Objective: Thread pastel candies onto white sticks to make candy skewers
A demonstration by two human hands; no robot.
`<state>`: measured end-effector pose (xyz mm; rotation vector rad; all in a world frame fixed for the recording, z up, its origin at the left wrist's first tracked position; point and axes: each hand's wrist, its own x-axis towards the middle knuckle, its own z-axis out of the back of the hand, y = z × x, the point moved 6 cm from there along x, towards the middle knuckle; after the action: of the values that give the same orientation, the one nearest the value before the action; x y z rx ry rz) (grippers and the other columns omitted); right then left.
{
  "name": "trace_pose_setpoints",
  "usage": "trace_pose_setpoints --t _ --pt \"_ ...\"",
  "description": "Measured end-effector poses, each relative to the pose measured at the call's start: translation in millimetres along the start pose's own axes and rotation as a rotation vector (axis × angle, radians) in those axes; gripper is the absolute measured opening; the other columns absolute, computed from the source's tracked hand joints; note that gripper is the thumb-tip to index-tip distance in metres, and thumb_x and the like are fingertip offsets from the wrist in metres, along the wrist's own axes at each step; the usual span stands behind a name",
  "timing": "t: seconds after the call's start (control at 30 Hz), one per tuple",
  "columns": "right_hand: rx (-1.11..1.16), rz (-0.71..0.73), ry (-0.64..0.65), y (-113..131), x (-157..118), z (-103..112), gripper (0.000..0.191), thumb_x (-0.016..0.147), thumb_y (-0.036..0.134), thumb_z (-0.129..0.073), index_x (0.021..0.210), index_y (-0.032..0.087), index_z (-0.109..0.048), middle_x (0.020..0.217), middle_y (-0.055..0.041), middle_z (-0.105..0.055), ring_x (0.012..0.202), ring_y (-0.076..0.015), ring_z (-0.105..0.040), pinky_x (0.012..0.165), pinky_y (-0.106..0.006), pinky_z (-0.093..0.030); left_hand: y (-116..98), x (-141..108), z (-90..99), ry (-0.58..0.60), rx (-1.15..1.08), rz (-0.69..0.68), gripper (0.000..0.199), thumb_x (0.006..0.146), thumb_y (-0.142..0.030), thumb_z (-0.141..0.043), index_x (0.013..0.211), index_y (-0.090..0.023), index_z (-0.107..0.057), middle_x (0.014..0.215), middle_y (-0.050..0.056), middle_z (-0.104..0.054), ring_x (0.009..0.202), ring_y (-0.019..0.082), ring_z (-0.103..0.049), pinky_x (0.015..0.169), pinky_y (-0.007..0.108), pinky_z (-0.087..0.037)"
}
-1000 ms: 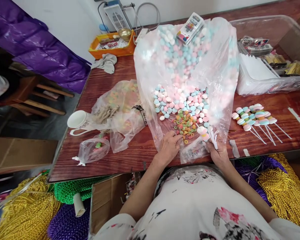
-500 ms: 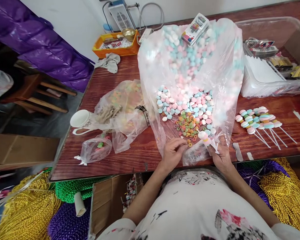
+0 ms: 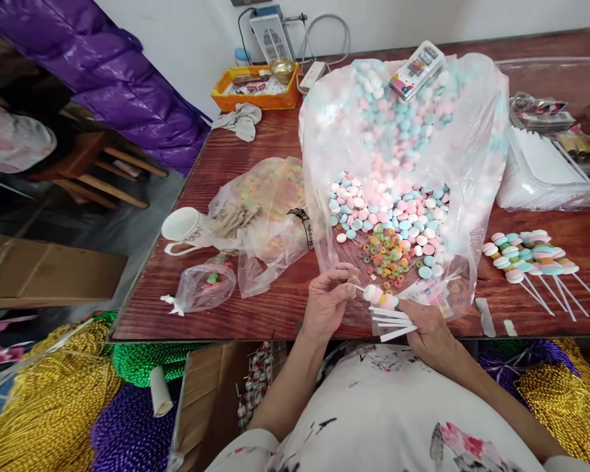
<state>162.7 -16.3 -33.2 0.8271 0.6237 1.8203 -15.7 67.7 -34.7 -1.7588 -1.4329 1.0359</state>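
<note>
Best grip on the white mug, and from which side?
I'd take the handle, coming from the near table edge. Its loop juts that way, exposed, while the large plastic bag crowds the mug on its right.

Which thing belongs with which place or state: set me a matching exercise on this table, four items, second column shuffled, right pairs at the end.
Column one
1. Mug
2. Small flat box
3. Orange tray
4. Right hand

Column two
A. Gripping several white sticks
B. Near the left edge of the table
C. Lying on top of the bag of pastel sweets
D. At the back, near the wall, with a gold-coloured bowl at one end

Right pairs: 1-B, 2-C, 3-D, 4-A
</note>
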Motion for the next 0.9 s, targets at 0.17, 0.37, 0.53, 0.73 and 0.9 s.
trace_pose_setpoints --t 0.17,0.37,0.53,0.73,0.9 --pt "0.004 -0.056 0.022 -2.2 -1.5 -1.3 0.031 0.075 0.001 -0.04 0.092 0.02 -0.057 0.075 -0.0039 -0.065 0.07 -0.0182 -0.064 0.065 -0.026 -0.048 -7.7 -2.3 7.2 -0.044 0.205 -0.304 0.019 0.06 -0.021 -0.088 0.073 -0.021 -0.075 0.085 0.003 -0.072 0.079 0.014 -0.068 0.071 0.026 -0.057" --pt "0.11 -0.077 -0.026 -2.7 -4.0 -5.8 0.027 0.081 0.002 -0.039 0.09 0.021 -0.057 0.075 -0.0019 -0.063 0.065 -0.0153 -0.059 0.061 -0.025 -0.044 -14.2 -8.9 11.7 -0.07 0.552 -0.585 0.02 0.07 -0.022 -0.085 0.088 -0.023 -0.076 0.088 0.002 -0.074 0.085 0.017 -0.07 0.083 0.034 -0.058" --pt "0.238 -0.047 -0.053 -1.2 -3.8 -15.6 0.024 0.083 0.004 -0.039 0.088 0.021 -0.056 0.068 0.0015 -0.055 0.056 -0.0125 -0.05 0.053 -0.023 -0.038 -21.3 -16.2 0.7 -0.071 0.662 -0.683 0.026 0.075 -0.017 -0.08 0.1 -0.025 -0.075 0.093 0.001 -0.077 0.086 0.016 -0.072 0.083 0.031 -0.06" --pt "0.326 -0.108 -0.106 -6.2 -1.4 -15.5 0.021 0.083 0.004 -0.041 0.078 0.022 -0.052 0.062 0.0041 -0.047 0.054 -0.0112 -0.044 0.053 -0.022 -0.036 -28.4 -31.7 -16.8 0.044 0.855 -0.862 0.042 0.079 -0.009 -0.073 0.117 -0.028 -0.071 0.107 0.003 -0.077 0.095 0.018 -0.073 0.086 0.033 -0.061" --pt "0.359 -0.178 -0.108 -8.4 1.7 -14.2 0.021 0.086 0.005 -0.042 0.074 0.021 -0.05 0.062 0.0046 -0.044 0.054 -0.01 -0.04 0.053 -0.021 -0.034 -20.2 -23.1 -9.2 -0.025 0.615 -0.665 0.035 0.078 -0.01 -0.075 0.108 -0.028 -0.074 0.099 0.0 -0.078 0.09 0.015 -0.074 0.087 0.03 -0.06"
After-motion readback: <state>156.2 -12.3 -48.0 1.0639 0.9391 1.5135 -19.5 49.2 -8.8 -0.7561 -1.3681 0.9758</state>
